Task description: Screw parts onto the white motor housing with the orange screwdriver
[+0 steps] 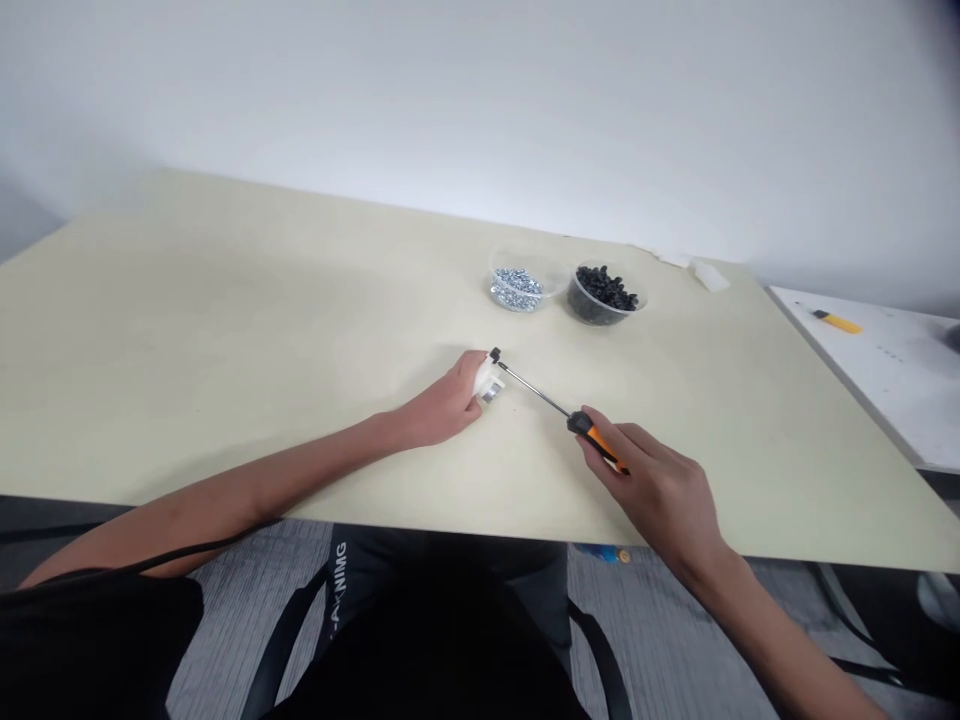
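Observation:
My left hand (448, 398) is closed around a small white plastic part (486, 379) just above the table. A small black piece (494, 354) sits at the top of that part, and a shiny metal-looking patch shows low on it. In my right hand (660, 485) is a screwdriver (598, 440) with an orange and black handle. Its thin shaft slants up and left, and the tip is at or very near the black piece; whether they touch I cannot tell. My left fingers hide much of the white part.
Behind my hands, a clear tub (517, 288) holds many small silvery screws. Beside it stands another tub (602, 297) full of small black pieces. White scraps (709, 275) lie at the table's back edge. On a white surface at right rests an orange-handled tool (838, 321).

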Demonstrator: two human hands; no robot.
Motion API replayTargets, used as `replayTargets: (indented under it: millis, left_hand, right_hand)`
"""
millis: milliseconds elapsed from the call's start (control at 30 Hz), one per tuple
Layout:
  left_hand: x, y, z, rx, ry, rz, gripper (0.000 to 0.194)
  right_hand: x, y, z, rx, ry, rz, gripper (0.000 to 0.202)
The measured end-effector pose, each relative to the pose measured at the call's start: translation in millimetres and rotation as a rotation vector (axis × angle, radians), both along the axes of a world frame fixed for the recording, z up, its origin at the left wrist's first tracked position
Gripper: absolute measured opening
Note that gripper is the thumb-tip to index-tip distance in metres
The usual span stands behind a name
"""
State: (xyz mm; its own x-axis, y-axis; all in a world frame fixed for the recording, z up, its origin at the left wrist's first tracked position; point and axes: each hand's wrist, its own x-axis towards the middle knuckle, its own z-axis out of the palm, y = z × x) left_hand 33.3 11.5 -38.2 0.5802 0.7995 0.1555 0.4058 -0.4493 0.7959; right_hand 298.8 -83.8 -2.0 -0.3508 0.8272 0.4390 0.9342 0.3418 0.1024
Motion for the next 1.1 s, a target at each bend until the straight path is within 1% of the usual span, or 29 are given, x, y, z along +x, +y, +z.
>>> replayTargets:
  millis: [100, 233, 333, 433, 500, 567, 600, 633, 667, 733, 800, 833, 933, 1033, 1100]
  left_hand:
    - [0, -1, 0.5, -0.024, 0.000, 0.012, 0.053]
    - [0, -2, 0.0, -0.049, -0.002, 0.025, 0.052]
    - [0, -1, -0.4, -0.010, 0.004, 0.028, 0.050]
    - [0, 0, -0.2, 0.019, -0.001, 0.022, 0.051]
    - [0, 0, -0.2, 0.024, 0.000, 0.021, 0.054]
    - [-1, 2, -0.9, -0.002, 0.007, 0.027, 0.056]
    - [-2, 3, -1.7, -0.033, 0.010, 0.031, 0.056]
    - [-2, 4, -2.8, -0.070, 0.010, 0.036, 0.057]
    - [-3, 5, -4.1, -0.104, 0.003, 0.043, 0.058]
    - [-3, 7, -6.5, -0.145, -0.039, 0.057, 0.066]
    - [-5, 10, -7.0, -0.148, -0.098, 0.067, 0.076]
    - [-6, 11, -6.0, -0.145, -0.125, 0.068, 0.079]
    - [-10, 13, 3.3, -0.146, -0.164, 0.053, 0.080]
    - [-13, 11, 16.6, -0.146, -0.168, 0.042, 0.078]
    - [-12, 10, 23.4, -0.192, -0.179, 0.042, 0.070]
  right_hand:
    - [-4, 2, 3.1, -0.104, 0.122, -0.017, 0.029]
    - [-5, 9, 7.5, -0.339, 0.372, -0.067, 0.031]
    - [-3, 15, 14.3, -0.549, 0.549, -0.190, 0.041]
    - [-1, 21, 22.9, -0.765, 0.650, -0.299, 0.048]
    - [-2, 25, 25.4, -0.908, 0.739, -0.307, 0.047]
    - [-4, 27, 22.4, -1.023, 0.849, -0.284, 0.047]
    - [-4, 28, 19.1, -1.053, 0.888, -0.270, 0.048]
    - [-5, 28, 15.0, -1.056, 0.895, -0.259, 0.048]
    - [-5, 29, 10.7, -1.020, 0.867, -0.255, 0.048]
    - [-4, 30, 3.1, -0.838, 0.741, -0.237, 0.045]
    - [-1, 30, -0.8, -0.611, 0.605, -0.178, 0.040]
    - [0, 30, -1.0, -0.524, 0.556, -0.136, 0.038]
    - [3, 27, 3.6, -0.386, 0.448, -0.027, 0.031]
    - [3, 23, 10.4, -0.296, 0.331, 0.012, 0.028]
    - [2, 20, 12.9, -0.247, 0.248, 0.020, 0.030]
